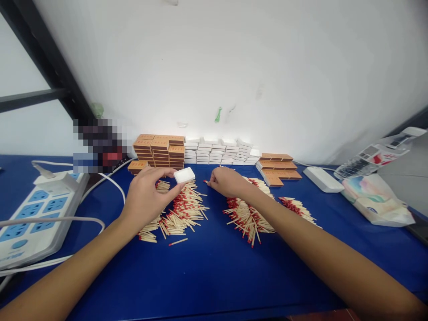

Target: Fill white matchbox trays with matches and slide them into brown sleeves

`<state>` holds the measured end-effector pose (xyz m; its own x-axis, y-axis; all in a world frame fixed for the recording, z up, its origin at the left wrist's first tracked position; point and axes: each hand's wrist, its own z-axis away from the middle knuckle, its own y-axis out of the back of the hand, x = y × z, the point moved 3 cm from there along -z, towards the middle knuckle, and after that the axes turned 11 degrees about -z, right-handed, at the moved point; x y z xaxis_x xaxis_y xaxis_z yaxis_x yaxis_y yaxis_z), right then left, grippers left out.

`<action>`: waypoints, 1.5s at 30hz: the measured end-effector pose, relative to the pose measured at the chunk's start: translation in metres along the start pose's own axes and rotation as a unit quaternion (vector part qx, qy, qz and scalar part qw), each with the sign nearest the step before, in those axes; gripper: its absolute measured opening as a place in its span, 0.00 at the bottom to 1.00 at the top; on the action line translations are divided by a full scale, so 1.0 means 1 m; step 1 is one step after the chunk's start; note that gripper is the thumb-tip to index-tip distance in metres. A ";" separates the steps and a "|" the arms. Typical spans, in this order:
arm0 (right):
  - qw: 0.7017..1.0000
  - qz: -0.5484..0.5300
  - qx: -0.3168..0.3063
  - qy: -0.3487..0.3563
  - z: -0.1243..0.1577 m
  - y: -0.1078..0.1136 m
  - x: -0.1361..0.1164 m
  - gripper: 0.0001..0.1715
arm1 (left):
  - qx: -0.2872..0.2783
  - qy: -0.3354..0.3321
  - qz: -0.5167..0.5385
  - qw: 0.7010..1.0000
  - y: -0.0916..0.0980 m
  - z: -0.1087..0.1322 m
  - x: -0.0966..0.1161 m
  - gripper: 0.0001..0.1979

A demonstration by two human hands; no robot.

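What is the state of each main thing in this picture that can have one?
Small white rectangular cardboard box: gripped in the bare left hand
Bare right hand: pinching a red-headed wooden match
Other red-headed wooden matches: loose, in piles
White rectangular cardboard boxes: stacked
Orange-brown rectangular cardboard matchboxes: stacked in two groups
White plastic power strip with blue sockets: holding a white plug
Pastel-printed white plastic pack: lying flat

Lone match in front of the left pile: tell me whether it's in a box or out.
Out: the match lies bare on the blue table, apart from the pile.
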<state>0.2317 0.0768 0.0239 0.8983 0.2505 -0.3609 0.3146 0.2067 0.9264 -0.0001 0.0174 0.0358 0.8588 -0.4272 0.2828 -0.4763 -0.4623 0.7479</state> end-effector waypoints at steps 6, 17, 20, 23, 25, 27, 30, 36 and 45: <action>1.000 -0.005 0.004 0.018 0.031 -0.004 -0.002 0.13 | 0.002 -0.042 -0.007 0.999 -0.002 0.002 0.005 0.13; 0.997 -0.054 0.042 0.031 0.060 -0.007 0.010 0.11 | 0.002 -0.102 -0.026 0.994 -0.009 0.011 0.014 0.13; 0.997 -0.060 0.040 0.035 0.062 -0.010 0.013 0.10 | -0.001 -0.097 -0.027 0.995 -0.010 0.010 0.013 0.13; 0.996 -0.038 0.054 0.063 0.063 -0.016 0.014 0.09 | -0.003 -0.098 -0.027 0.995 -0.011 0.010 0.012 0.14; 0.994 -0.027 0.066 0.085 0.062 -0.019 0.015 0.09 | -0.003 -0.103 -0.025 0.994 -0.012 0.010 0.012 0.14; 0.992 -0.024 0.071 0.099 0.062 -0.022 0.015 0.10 | -0.003 -0.108 -0.024 0.994 -0.012 0.010 0.012 0.14; 0.990 -0.029 0.075 0.113 0.062 -0.023 0.013 0.10 | -0.004 -0.113 -0.024 0.993 -0.011 0.011 0.012 0.14; 0.988 -0.031 0.107 0.111 0.066 -0.021 0.008 0.08 | -0.002 -0.112 -0.030 0.993 -0.010 0.010 0.013 0.14; 0.991 -0.029 0.085 0.104 0.067 -0.023 0.009 0.08 | -0.004 -0.106 -0.031 0.994 -0.010 0.008 0.013 0.13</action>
<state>0.2529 0.0112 0.0067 0.8005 0.4354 -0.4119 0.4270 0.0680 0.9017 0.0141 0.0100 0.0269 0.8277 -0.5516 0.1036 -0.4207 -0.4876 0.7650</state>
